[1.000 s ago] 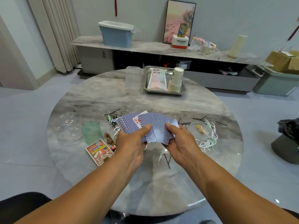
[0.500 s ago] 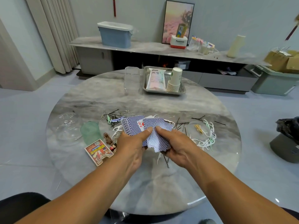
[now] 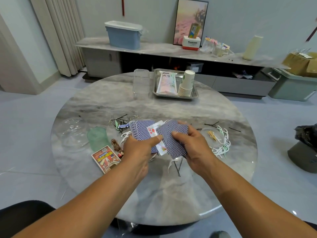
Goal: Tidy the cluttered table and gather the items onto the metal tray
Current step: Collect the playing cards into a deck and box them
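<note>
both hands are busy with the playing cards (image 3: 145, 133), a loose blue-backed fan held just above the round table (image 3: 171, 194), well short of the metal tray (image 3: 193, 97) at the table's far edge. the left hand (image 3: 137, 150) has its thumb curled over the left part of the fan, and the right hand (image 3: 192, 143) has its fingers curled round the right part; one card near the middle shows its red face. the step in hand looks like squaring the spread cards into one pack. the next move calls for pushing the two parts together, flipping the face-up card to match, and likely slipping the pack into the card box (image 3: 105, 158) lying nearer than the tray and left of the hands. the tray already holds a white packet (image 3: 167, 83) and a paper cup stack (image 3: 187, 85), with bare room between them.
</note>
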